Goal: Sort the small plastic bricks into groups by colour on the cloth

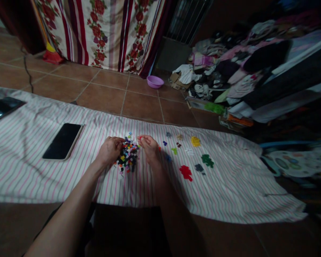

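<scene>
A mixed pile of small colored pieces [128,155], like tiny building bricks or beads, lies on a striped cloth [82,182]. At the pile's left edge rests my left hand [111,150], its fingers reaching loosely over the pieces with no held piece visible. My right hand [149,146] is just right of the pile, thumb and fingertips pinched on a small red piece [141,137]. Farther right are single-color groups: red pieces [186,172], dark green pieces [207,160], yellow pieces [195,141], grey pieces [199,167], white pieces [189,151] and lime pieces [174,151].
A phone [62,141] lies left of the pile, and another dark device [5,107] sits at the far left. Beyond the cloth, a purple basin [155,82] stands on the tiled floor near a floral curtain [107,32]. Heaped clothes [238,60] fill the right background.
</scene>
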Available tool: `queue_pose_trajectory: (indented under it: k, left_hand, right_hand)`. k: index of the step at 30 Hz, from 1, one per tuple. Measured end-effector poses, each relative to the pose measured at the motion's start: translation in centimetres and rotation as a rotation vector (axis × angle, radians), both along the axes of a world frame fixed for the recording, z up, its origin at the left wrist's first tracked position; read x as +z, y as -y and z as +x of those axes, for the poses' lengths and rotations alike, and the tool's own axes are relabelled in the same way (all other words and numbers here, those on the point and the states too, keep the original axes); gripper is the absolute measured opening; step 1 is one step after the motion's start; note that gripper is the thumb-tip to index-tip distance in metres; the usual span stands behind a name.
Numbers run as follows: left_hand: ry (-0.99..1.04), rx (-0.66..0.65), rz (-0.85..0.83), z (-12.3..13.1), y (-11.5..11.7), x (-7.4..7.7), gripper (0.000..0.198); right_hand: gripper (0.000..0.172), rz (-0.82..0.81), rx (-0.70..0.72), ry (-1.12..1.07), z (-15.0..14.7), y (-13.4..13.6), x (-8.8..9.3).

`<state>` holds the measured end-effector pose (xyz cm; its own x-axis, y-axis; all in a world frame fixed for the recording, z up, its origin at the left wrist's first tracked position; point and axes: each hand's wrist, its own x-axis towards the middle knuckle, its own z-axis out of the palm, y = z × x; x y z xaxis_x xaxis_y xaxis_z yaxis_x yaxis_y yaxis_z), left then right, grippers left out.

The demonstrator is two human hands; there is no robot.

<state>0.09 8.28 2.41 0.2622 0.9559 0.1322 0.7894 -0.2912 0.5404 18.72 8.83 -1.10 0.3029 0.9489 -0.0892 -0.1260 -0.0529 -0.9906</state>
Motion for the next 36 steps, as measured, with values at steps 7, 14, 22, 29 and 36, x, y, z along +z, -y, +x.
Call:
queue_pose_trajectory:
  k: [7, 14, 22, 29, 36]
  left_hand:
    - [-0.012, 0.019, 0.011, -0.3, -0.2, -0.2, 0.035]
    - [-0.02, 0.014, 0.033, -0.4, -0.2, -0.5, 0.033]
    - [-0.072, -0.007, 0.019, -0.4, -0.3, -0.2, 0.035]
    - [-0.102, -0.038, 0.005, -0.6, -0.4, 0.0, 0.039]
    - [-0.129, -0.044, -0.022, -0.6, -0.3, 0.5, 0.039]
  right_hand:
    - [0.027, 0.017, -0.06, -0.063, 0.8, 0.8, 0.7]
    - [0.027, 0.026, 0.013, 0.1, 2.9, 2.8, 1.2]
    - [0.019, 0.125, 0.087, 0.43, 4.7, 5.4, 1.4]
    - [0.01, 0.18, 0.104, 0.783, 9.8, 8.3, 4.3]
    - [0.022, 0.048, -0.054, 0.775, 14.5, 10.6, 5.3]
